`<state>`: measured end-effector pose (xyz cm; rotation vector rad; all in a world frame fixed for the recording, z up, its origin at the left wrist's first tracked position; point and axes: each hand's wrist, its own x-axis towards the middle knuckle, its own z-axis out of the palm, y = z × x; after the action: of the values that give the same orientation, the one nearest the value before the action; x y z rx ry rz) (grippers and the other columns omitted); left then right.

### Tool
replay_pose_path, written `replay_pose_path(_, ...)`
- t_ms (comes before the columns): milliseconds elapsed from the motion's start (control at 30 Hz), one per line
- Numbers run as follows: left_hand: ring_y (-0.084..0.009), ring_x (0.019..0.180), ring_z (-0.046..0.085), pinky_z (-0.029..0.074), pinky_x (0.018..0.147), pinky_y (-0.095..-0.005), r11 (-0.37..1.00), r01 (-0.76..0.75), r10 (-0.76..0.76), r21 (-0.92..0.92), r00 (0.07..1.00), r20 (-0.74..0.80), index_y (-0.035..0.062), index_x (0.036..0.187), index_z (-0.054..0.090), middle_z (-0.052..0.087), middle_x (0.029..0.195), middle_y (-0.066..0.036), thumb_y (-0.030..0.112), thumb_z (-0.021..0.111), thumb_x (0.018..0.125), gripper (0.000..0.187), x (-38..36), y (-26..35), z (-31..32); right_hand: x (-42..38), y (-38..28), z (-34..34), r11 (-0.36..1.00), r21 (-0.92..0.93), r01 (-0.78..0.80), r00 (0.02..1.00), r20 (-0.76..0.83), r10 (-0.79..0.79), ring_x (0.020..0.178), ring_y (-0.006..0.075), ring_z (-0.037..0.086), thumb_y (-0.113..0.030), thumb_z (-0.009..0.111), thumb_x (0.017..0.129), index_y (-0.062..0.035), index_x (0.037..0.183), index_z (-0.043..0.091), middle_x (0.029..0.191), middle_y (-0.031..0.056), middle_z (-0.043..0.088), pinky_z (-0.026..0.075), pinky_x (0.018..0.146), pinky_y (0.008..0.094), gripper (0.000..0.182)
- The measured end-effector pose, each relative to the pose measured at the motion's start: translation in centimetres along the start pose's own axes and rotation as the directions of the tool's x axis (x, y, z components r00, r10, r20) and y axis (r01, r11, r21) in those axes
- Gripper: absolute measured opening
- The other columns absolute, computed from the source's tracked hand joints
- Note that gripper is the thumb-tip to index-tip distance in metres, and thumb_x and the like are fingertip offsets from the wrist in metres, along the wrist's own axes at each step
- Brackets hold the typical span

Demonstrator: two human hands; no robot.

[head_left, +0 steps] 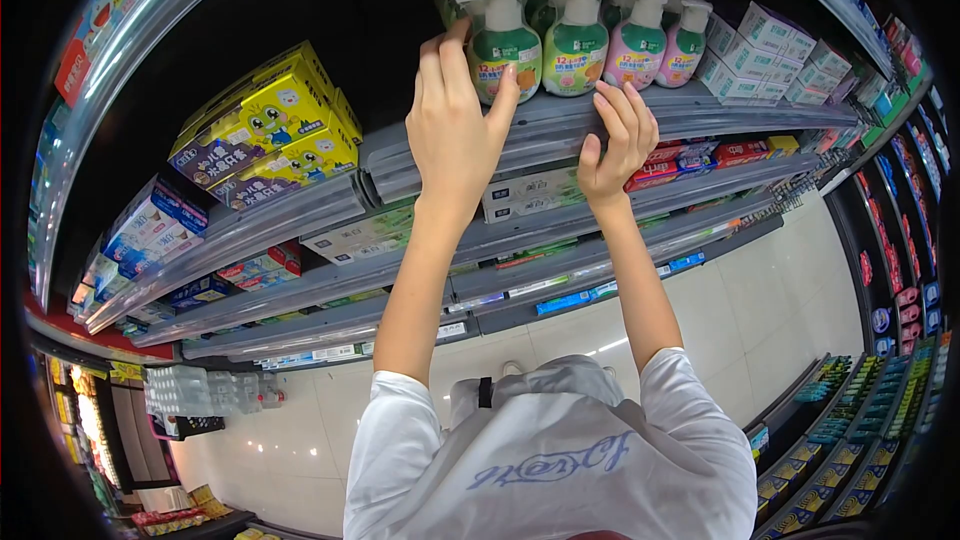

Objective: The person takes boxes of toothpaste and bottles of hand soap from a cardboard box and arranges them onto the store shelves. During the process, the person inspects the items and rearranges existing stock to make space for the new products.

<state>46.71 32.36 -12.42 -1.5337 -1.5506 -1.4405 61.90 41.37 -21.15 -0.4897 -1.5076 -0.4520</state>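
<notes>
Pump bottles stand in rows on the shelf, with white pump tops and green-and-orange or green-and-pink labels. My left hand (pixel 452 125) is closed around the leftmost front pump bottle (pixel 490 48), fingers along its left side and thumb across its front. That bottle is upright, level with the front row. Right beside it is another orange-label pump bottle (pixel 575 52), followed by a pink-label pump bottle (pixel 636 52). My right hand (pixel 620 140) is at the shelf's front edge, just below the pink-label bottle. Its fingers are loosely curved with the thumb apart, and it holds nothing.
Yellow cartons (pixel 285 125) stand on the shelf to the left, and stacked white boxes (pixel 745 60) to the right of the bottles. Toothpaste boxes (pixel 660 165) lie on the shelf below. Bottled-water packs (pixel 190 390) sit on the tiled floor (pixel 330 420).
</notes>
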Motion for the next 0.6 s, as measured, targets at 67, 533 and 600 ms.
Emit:
replay_pose_path(67, -0.0261, 0.090, 0.063, 0.054, 0.073, -0.0338, 1.000, -0.005, 0.005, 0.001, 1.000, -0.006, 0.0026, 0.124, 0.051, 0.056, 0.110, -0.014, 0.022, 0.067, 0.083, 0.048, 0.00, 0.00, 0.01, 0.17, -0.12, -0.26, 1.000, -0.014, 0.011, 1.000, 0.017, -0.011, 0.118, 0.0286, 0.052, -0.024, 0.044, 0.089, -0.0069, 0.115, 0.057, 0.117, 0.0081, 0.064, 0.029, 0.102, 0.0396, 0.034)
replay_pose_path(533, -0.0301, 0.089, 0.062, 0.053, 0.067, -0.0368, 1.000, -0.030, 0.030, 0.003, 0.999, -0.021, 0.0021, 0.120, 0.051, 0.055, 0.106, -0.015, 0.024, 0.067, 0.081, 0.048, 0.09, -0.01, 0.09, 0.01, -0.01, -0.32, 1.000, 0.009, -0.009, 1.000, 0.025, 0.008, 0.120, 0.0267, 0.051, -0.026, 0.046, 0.089, -0.0093, 0.116, 0.059, 0.119, 0.0064, 0.063, 0.027, 0.103, 0.0389, 0.034)
replay_pose_path(600, -0.0302, 0.089, 0.062, 0.053, 0.067, -0.0369, 0.999, -0.035, 0.035, 0.002, 0.999, -0.026, 0.0021, 0.120, 0.051, 0.055, 0.106, -0.015, 0.024, 0.067, 0.081, 0.048, 0.09, 0.02, 0.11, 0.00, -0.02, -0.34, 1.000, 0.009, -0.012, 0.999, 0.030, 0.011, 0.120, 0.0267, 0.051, -0.026, 0.046, 0.089, -0.0092, 0.116, 0.058, 0.120, 0.0064, 0.063, 0.027, 0.103, 0.0389, 0.034)
